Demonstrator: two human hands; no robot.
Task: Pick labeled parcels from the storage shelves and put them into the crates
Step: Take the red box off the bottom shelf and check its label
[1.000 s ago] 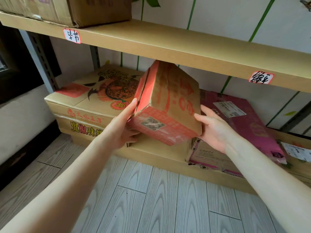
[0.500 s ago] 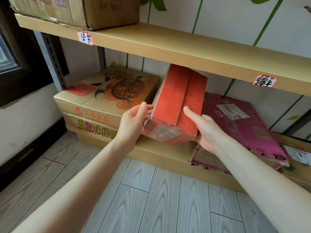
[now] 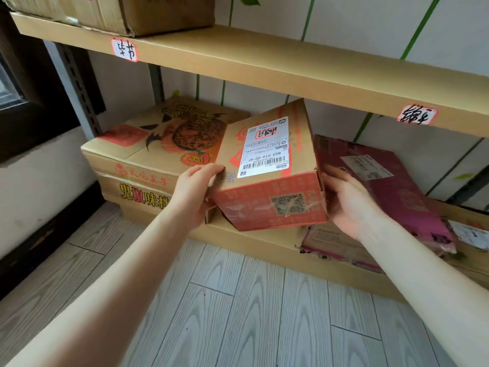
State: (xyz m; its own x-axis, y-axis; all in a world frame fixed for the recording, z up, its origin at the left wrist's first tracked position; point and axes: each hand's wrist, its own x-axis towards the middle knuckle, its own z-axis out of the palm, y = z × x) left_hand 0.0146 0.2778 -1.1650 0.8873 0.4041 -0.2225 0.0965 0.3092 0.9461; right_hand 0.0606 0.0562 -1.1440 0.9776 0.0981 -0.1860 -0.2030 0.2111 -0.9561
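A brown and red cardboard parcel (image 3: 270, 178) is held between my two hands, just above the front edge of the bottom shelf (image 3: 254, 242). Its top face carries a white shipping label with barcodes, and its red front face shows a QR code under tape. My left hand (image 3: 197, 192) grips the parcel's left side near the front corner. My right hand (image 3: 349, 205) presses flat against its right side. The parcel is tilted, with its far end raised toward the upper shelf board (image 3: 264, 64).
A large printed carton (image 3: 148, 152) lies left of the parcel on a second carton. A magenta parcel (image 3: 381, 186) with a label leans on the right. Another box (image 3: 148, 11) stands on the upper shelf. Handwritten tags mark the shelf edge. Grey wood-look floor lies below.
The parcel has been rotated in my hands: its red side faced up before, and its labeled top face shows now. Both hands shifted their grip along its sides.
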